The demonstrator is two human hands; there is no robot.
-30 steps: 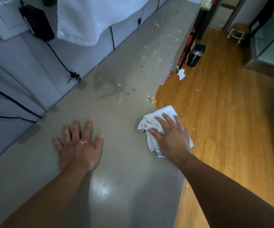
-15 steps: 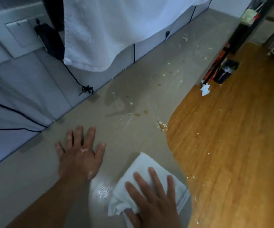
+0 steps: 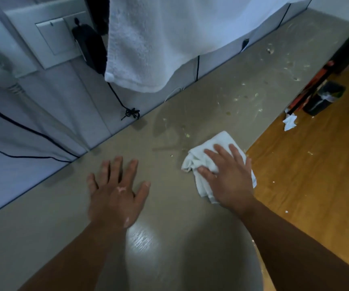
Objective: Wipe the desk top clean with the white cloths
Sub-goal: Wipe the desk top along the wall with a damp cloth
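A crumpled white cloth (image 3: 198,160) lies on the grey-brown desk top (image 3: 169,206), close to its curved right edge. My right hand (image 3: 228,175) presses flat on the cloth with straight, spread fingers. My left hand (image 3: 117,190) rests flat on the bare desk to the left of it, fingers spread, holding nothing. Crumbs and smears (image 3: 249,97) dot the desk beyond the cloth, toward the far end.
A large white towel (image 3: 159,38) hangs over the grey wall panels at the back. Black cables (image 3: 130,113) and a plug at a wall socket (image 3: 89,45) run along the wall. On the wooden floor (image 3: 316,164) at right lie a crumpled tissue (image 3: 289,122) and a black bin (image 3: 324,97).
My right hand has pushed the cloth away from me and rightward, up the desk toward the crumbs. My left hand stays flat in about the same spot.
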